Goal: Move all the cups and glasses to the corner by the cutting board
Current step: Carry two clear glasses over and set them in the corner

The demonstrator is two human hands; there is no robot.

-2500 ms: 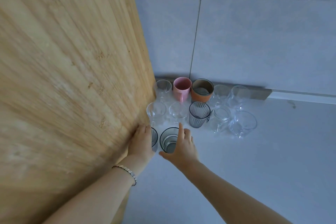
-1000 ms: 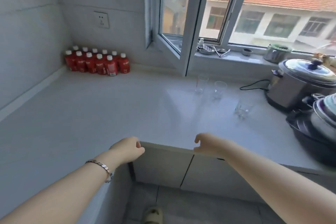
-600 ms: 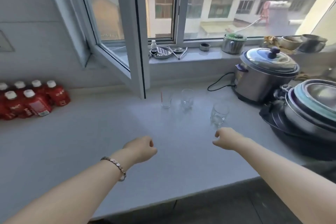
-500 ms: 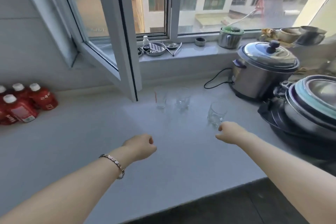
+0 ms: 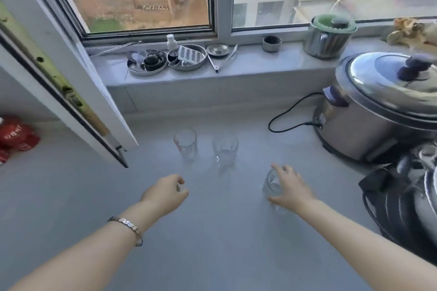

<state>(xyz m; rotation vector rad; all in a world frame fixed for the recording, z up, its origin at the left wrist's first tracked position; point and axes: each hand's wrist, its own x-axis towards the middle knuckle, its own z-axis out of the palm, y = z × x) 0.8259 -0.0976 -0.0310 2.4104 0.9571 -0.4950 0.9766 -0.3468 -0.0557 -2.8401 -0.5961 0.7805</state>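
Here the right hand (image 5: 287,186) is curling open fingers around the nearest glass (image 5: 272,184) on the counter (image 5: 212,243), touching it but not yet clamped. The left hand (image 5: 165,192) is hovering loosely curled, holding nothing, nearer than the tall glass (image 5: 186,147) and the middle glass (image 5: 225,150). Next the fingers need closing before lifting, I judge.

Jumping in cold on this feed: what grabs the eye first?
The right hand closing around a clear glass on the grey counter. Two more clear glasses stand beyond it, near the open window sash; a steel cooker sits right.
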